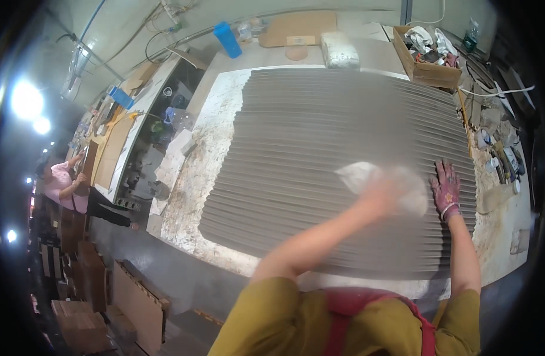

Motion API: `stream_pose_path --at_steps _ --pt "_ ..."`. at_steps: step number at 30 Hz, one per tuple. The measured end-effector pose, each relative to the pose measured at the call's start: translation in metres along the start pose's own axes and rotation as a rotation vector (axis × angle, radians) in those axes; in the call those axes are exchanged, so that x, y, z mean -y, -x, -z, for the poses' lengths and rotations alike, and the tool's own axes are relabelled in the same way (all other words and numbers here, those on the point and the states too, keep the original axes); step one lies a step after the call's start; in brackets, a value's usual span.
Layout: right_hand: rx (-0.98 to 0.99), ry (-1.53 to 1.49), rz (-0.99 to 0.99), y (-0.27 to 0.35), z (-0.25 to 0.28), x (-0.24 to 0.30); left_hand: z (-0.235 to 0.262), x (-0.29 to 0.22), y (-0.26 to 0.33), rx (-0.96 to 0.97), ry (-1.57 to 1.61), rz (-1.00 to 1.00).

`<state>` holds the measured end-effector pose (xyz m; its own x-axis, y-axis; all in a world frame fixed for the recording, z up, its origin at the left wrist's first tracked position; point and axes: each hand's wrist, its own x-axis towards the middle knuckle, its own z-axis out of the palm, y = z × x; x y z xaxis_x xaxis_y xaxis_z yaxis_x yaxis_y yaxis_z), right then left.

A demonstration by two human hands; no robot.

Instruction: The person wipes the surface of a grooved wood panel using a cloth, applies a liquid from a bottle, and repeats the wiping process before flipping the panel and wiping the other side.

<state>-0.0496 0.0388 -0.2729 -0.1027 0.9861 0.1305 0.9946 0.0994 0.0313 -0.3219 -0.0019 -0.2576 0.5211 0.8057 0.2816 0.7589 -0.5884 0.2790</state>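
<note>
Long grey-brown strips (296,154) lie side by side across the white table (216,124), their left ends making a jagged edge. My left hand (384,188) reaches over to the right side of the strips. It grips a white cloth (415,193) against them; hand and cloth are smeared by motion. Close by on the right, my right hand (446,187) wears a stained purple-pink glove. Its fingers are spread flat on the strips near their right ends, with nothing in it.
A cardboard box (430,71) with cloths stands at the back right. Bottles and small containers (504,160) line the right edge. A white bundle (339,50) and blue container (227,40) sit at the back. Far left, a person (70,187) holds a brown board.
</note>
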Motion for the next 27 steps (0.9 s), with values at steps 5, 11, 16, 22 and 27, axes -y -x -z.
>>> stream_pose_path --at_steps 5,11,16,22,27 --pt "-0.01 -0.042 0.024 0.003 0.006 0.005 0.056 0.204 0.093 -0.17 -0.344 0.494" --pt "-0.013 -0.068 0.006 0.001 0.008 0.009 0.126 0.261 0.023 -0.456 -0.521 0.189" --pt "-0.042 -0.058 0.043 -0.005 0.01 0.009 -0.002 0.133 -0.09 -0.032 0.056 0.058" --pt "-0.056 -0.068 0.012 -0.001 0.007 0.005 0.032 0.274 0.006 -0.1 -0.233 0.274" --pt "-0.087 -0.07 0.012 -0.002 0.005 0.009 0.133 0.402 0.064 -0.447 -0.364 0.65"
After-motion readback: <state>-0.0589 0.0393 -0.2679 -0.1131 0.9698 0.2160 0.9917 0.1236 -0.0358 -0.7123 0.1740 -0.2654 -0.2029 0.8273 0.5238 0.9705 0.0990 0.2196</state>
